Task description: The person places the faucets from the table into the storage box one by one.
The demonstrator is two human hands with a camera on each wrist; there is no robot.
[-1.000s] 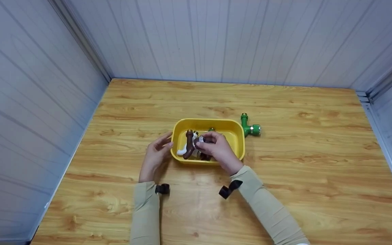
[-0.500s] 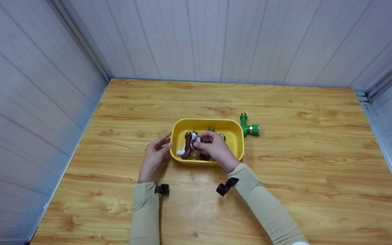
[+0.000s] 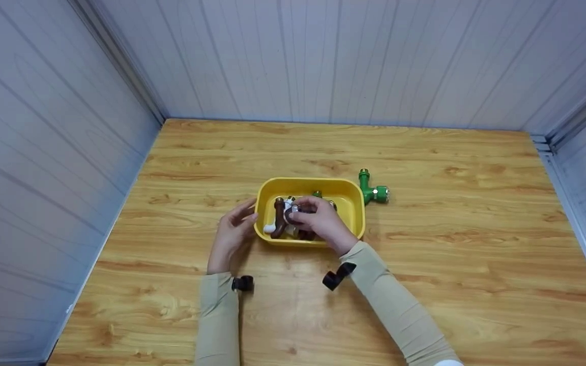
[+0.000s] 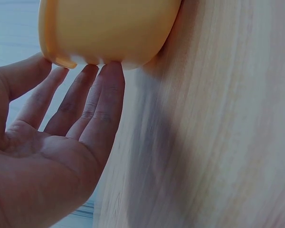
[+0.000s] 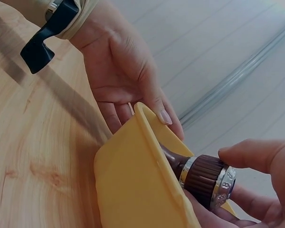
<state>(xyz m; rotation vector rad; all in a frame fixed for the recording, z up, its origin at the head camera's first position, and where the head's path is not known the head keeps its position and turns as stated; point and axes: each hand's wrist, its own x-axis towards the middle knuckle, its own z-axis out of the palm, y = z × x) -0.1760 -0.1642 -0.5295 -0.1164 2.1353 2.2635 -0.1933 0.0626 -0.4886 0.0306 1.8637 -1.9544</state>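
Observation:
In the head view, my left hand point(image 3: 233, 231) is at the left end of a yellow bin point(image 3: 346, 185). Its extended fingertips touch the outer wall and the thumb tip lies at the rim, as the left wrist view shows. My right hand point(image 3: 323, 221) reaches into the bin and grips a brown tap point(image 3: 279, 218) by its ribbed knob, thumb on one side and fingers on the other. Close up in the right wrist view, the brown knob point(image 5: 206, 178) has shiny silver bands. White parts point(image 3: 270, 228) lie beside the tap, partly hidden by it and by my right hand.
A green tap point(image 3: 369, 193) lies on the wooden table point(image 3: 450, 229), against the bin's right end. Inside the bin, a green piece point(image 3: 317, 194) shows behind my right hand. Pale panels point(image 3: 303, 61) close off the back and sides.
The brown tap has shifted slightly left and lower within the bin, and my right hand has moved a little left with it. My left hand stays at the bin's end.

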